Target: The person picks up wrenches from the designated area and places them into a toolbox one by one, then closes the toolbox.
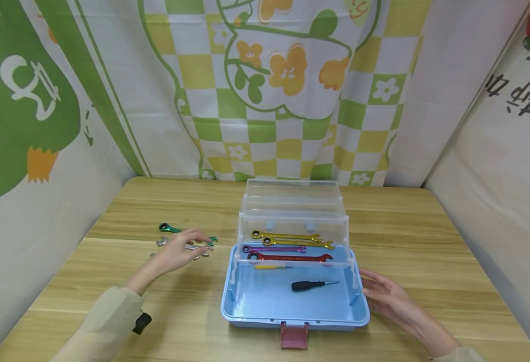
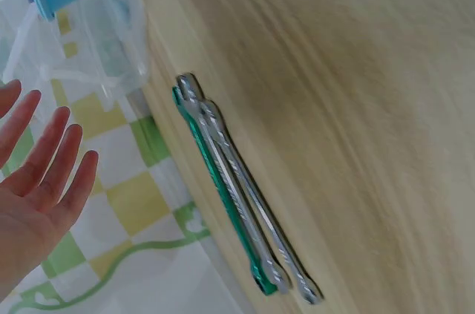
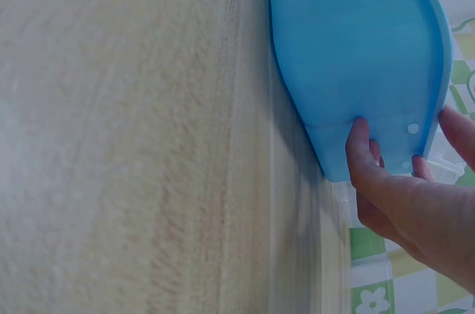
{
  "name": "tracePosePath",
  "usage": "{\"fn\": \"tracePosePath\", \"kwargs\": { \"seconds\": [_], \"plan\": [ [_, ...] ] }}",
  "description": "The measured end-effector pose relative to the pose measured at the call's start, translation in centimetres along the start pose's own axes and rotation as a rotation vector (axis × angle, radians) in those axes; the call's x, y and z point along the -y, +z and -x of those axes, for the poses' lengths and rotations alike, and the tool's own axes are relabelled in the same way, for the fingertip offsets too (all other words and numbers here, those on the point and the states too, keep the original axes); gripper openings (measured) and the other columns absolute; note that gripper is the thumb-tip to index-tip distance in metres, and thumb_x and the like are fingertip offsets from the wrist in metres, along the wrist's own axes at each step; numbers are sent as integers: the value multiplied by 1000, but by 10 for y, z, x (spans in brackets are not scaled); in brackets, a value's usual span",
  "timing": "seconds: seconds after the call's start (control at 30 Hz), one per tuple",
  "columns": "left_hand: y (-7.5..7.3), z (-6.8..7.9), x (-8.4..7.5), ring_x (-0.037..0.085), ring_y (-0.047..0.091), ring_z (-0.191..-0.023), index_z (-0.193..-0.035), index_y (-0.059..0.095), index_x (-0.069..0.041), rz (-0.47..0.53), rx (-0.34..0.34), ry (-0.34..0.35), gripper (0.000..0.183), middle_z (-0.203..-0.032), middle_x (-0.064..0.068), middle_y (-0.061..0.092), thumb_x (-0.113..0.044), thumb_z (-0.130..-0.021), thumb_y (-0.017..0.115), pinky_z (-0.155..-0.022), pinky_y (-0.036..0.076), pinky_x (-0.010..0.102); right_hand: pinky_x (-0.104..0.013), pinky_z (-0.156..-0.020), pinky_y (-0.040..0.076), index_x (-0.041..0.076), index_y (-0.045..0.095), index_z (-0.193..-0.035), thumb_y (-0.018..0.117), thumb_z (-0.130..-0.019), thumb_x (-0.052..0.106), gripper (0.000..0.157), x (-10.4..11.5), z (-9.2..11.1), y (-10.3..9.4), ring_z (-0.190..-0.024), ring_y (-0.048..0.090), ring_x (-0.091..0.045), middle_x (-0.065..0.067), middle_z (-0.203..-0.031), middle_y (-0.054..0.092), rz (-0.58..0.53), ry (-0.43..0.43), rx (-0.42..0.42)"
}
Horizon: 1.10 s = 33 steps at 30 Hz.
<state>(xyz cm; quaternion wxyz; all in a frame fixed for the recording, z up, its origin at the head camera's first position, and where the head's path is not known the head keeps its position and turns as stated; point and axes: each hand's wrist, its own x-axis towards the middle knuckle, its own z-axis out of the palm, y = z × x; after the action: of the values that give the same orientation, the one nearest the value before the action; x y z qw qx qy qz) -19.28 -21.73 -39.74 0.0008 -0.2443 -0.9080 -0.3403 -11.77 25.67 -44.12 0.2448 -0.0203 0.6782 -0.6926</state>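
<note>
Fingers apart and holding nothing, my left hand (image 1: 181,251) hovers over a small group of wrenches left of the toolbox. A green wrench (image 2: 215,173) lies against two silver wrenches (image 2: 256,195) on the table. In the head view the hand covers their middles. My right hand (image 1: 389,299) rests against the right side of the blue toolbox (image 1: 246,301); the right wrist view shows its fingertips (image 3: 359,127) on the outer wall and rim. The raised clear tray section (image 1: 292,208) carries two gold wrenches (image 1: 287,236), a purple wrench (image 1: 274,249) and a red wrench (image 1: 292,258).
A black-handled screwdriver (image 1: 307,285) lies on the toolbox floor, with a yellow-handled tool (image 1: 267,267) behind it, seen through the clear plastic. A pink latch (image 1: 294,336) hangs at the front. A patterned curtain (image 1: 287,146) closes off the back of the wooden table (image 1: 192,322).
</note>
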Motion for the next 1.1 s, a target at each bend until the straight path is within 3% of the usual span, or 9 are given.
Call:
{"fn": "tracePosePath", "kwargs": {
  "seconds": [0.47,0.8,1.1],
  "plan": [
    [-4,17,26,39,50,-100,-105,60,1,-168,1,-76,26,-107,20,55,-9,-81,61,-82,40,54,-43,-95,35,-2,11,-139,50,-90,14,64,0,-1,0,-122,35,-32,-31,-139,13,5,11,-8],
    [-5,22,49,43,46,-103,-100,62,1,-241,23,-65,23,-110,25,53,-3,-78,63,-82,39,55,-44,-95,35,-2,12,-139,50,-90,14,63,-1,-1,-1,-121,36,-31,-32,-139,14,1,1,-9],
    [-8,24,61,41,50,-93,-97,63,1,-266,35,-62,25,-104,25,52,2,-73,66,-75,44,52,-44,-95,36,-1,14,-139,52,-89,17,65,0,0,2,-122,34,-34,-31,-139,15,10,32,-30]
  ]
}}
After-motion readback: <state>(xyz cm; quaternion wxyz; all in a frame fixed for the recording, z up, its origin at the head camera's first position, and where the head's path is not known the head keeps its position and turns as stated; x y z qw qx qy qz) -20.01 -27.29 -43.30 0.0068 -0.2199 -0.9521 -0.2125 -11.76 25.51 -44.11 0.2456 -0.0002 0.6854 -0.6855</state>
